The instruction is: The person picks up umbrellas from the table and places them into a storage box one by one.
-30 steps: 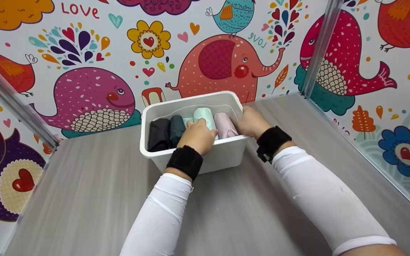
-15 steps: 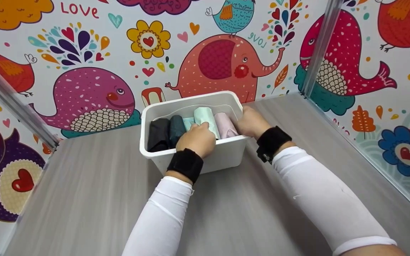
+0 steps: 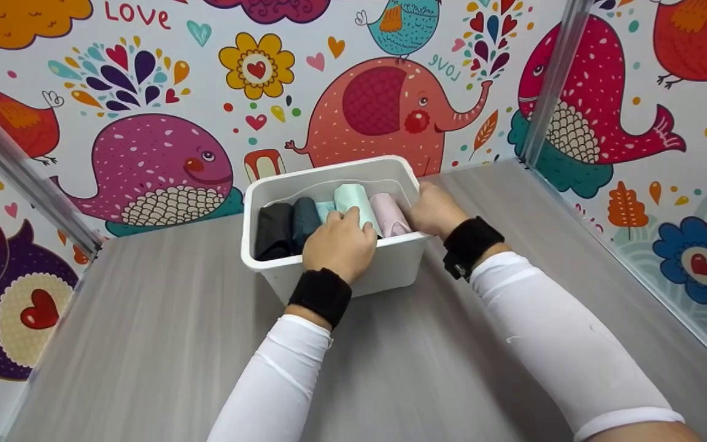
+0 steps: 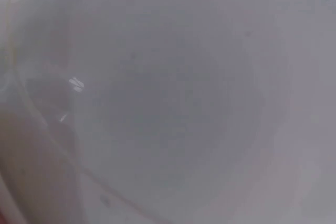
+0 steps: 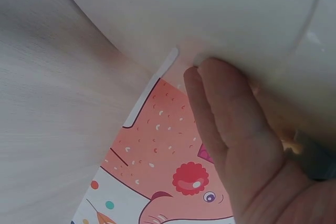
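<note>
A white plastic storage bin (image 3: 384,267) stands on the grey tabletop. Rolled cloths lie inside it side by side: black (image 3: 274,228), dark teal (image 3: 305,222), mint green (image 3: 353,202) and pale pink (image 3: 388,213). A bit of light blue cloth (image 3: 325,210) shows behind the left hand. My left hand (image 3: 339,247) reaches over the front rim, its fingers resting on the near end of the mint roll. At the bin's right end, my right hand (image 3: 434,210) grips the rim; in the right wrist view its fingers (image 5: 226,98) lie along the outer wall, thumb hidden.
Printed cartoon panels (image 3: 163,166) enclose the tabletop (image 3: 163,319) at the back and both sides. Metal posts stand at the left (image 3: 28,178) and right (image 3: 553,92) corners. A blurred, pale bin wall (image 4: 173,98) fills most of the left wrist view.
My left fingers draw back off the top of the mint roll, dip lower, then lift slightly and spread at its near end. My right hand and the bin stay in place.
</note>
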{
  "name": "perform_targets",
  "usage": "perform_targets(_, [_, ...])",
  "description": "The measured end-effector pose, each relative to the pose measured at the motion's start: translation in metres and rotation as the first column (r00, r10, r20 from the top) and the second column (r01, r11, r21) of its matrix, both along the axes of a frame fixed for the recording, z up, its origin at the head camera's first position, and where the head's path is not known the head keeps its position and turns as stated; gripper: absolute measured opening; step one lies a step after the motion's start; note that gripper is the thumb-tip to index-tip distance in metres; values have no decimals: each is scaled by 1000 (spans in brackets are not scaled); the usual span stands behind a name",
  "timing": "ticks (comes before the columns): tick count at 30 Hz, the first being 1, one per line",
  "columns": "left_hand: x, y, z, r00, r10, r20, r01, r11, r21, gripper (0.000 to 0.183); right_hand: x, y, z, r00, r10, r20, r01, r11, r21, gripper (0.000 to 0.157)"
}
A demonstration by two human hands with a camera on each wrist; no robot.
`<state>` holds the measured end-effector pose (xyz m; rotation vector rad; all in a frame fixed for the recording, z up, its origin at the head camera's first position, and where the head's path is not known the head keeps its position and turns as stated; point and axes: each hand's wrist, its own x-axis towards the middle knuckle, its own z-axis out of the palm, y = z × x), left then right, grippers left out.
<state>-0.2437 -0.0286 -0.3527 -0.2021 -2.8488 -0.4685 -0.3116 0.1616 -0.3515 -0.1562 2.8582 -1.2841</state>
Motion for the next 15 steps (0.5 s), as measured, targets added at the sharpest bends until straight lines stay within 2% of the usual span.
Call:
perform_targets(3, [4,-7,-6,992,-31,-124,30,999,-12,45,-1,-1,-1,1000,4,-3,-4,1000,-9,44])
perform_targets(8, [13,-30,-15,952,-104,-287,97,995,-38,41,-1,2,0,998,-13,63,20,994,-105,45])
perform_targets(10, [17,-42,-18,934,-124,-336,122,992,-27,40,-2,4,1,995,-38,96,53,986,-156,48])
perform_targets(13, [24,-64,-22,912,-141,-385,154,988,4,39,-1,10,2,986,-94,140,128,958,-257,53])
perform_targets(15, [29,-81,-24,907,-135,-399,166,985,43,42,1,18,2,980,-131,146,171,937,-306,54])
